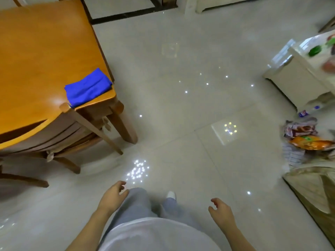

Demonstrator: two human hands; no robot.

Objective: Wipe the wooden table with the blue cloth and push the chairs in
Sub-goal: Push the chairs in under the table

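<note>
The wooden table (pixel 36 57) fills the upper left. A folded blue cloth (pixel 88 88) lies on its near right corner, close to the edge. A wooden chair (pixel 72 122) is tucked against the table's near side, its curved back just below the tabletop edge. My left hand (pixel 113 195) hangs low at the bottom centre, fingers loosely apart, holding nothing, well below and to the right of the chair. My right hand (pixel 221 211) is at the bottom right of centre, also empty with fingers curled apart. Both hands are far from the cloth.
Glossy pale floor tiles (pixel 181 105) spread between me and the table. A cream cabinet (pixel 297 77) stands at the right. Snack packets (pixel 308 140) lie on the floor at the right edge, beside a beige sofa corner (pixel 315 189). My legs and a white shoe (pixel 171 194) show below.
</note>
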